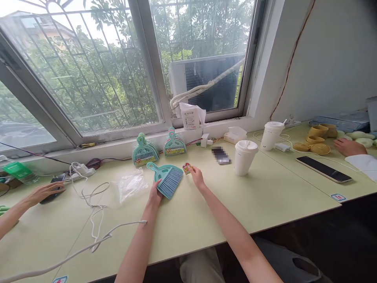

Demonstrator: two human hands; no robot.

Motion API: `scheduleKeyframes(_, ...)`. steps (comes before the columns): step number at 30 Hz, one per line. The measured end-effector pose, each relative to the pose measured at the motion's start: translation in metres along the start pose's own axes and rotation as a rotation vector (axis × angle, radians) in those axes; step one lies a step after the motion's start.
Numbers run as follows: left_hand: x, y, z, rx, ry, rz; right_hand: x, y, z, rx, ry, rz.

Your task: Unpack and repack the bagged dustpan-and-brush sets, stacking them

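A small teal dustpan (159, 169) with a matching brush (171, 181) nested in it is gripped at its lower left edge by my left hand (155, 193). The brush's grey-blue bristles face me. Just right of it, my right hand (196, 175) pinches a small colourful printed card (187, 168) between thumb and fingers, close to the dustpan's right corner. A crumpled clear plastic bag (132, 184) lies on the table left of the dustpan. Behind stand wrapped dustpan sets, a green stack (145, 151) and another stack (173, 143) beside it, both with printed labels.
Two white lidded cups (245, 157) (272, 135) and a phone (323, 169) are to the right. White cables (97, 212) run across the left. Another person's hand (48, 191) rests on a dark phone at left; a different hand (350, 147) is at far right.
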State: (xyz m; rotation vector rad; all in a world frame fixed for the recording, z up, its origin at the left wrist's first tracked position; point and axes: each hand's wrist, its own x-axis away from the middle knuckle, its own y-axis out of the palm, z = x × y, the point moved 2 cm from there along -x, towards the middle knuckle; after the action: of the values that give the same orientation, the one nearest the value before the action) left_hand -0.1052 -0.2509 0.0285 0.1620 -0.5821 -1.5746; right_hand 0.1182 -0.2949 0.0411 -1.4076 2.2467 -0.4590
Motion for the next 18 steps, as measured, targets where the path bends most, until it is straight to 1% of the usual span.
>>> scheduleKeyframes(1, 0.002, 0.003, -0.003, -0.006, -0.001, -0.008, 0.004, 0.004, -0.009, -0.044, -0.03, 0.005)
scheduleKeyframes(3, 0.007, 0.012, -0.008, 0.008, 0.0, -0.023, 0.015, 0.016, -0.026, -0.037, -0.125, 0.023)
scheduleKeyframes(4, 0.009, 0.016, -0.011, 0.027, -0.002, -0.036, 0.022, 0.025, -0.034, 0.019, -0.182, -0.01)
scheduleKeyframes(6, 0.012, 0.024, -0.015, 0.069, -0.015, -0.083, 0.037, 0.045, -0.044, 0.165, -0.285, -0.139)
scheduleKeyframes(7, 0.013, 0.026, -0.016, 0.085, -0.017, -0.111, 0.045, 0.054, -0.047, 0.23, -0.307, -0.199)
scheduleKeyframes(9, 0.013, 0.027, -0.015, 0.094, -0.001, -0.154, 0.056, 0.066, -0.047, 0.313, -0.297, -0.283)
scheduleKeyframes(11, 0.011, 0.024, -0.013, 0.076, 0.04, -0.157, 0.061, 0.07, -0.043, 0.344, -0.256, -0.309)
scheduleKeyframes(14, 0.004, 0.016, -0.013, 0.044, 0.071, -0.138, 0.059, 0.071, -0.037, 0.354, -0.224, -0.314)
scheduleKeyframes(18, -0.001, 0.009, -0.014, 0.027, 0.108, -0.148, 0.055, 0.071, -0.034, 0.301, -0.221, -0.288)
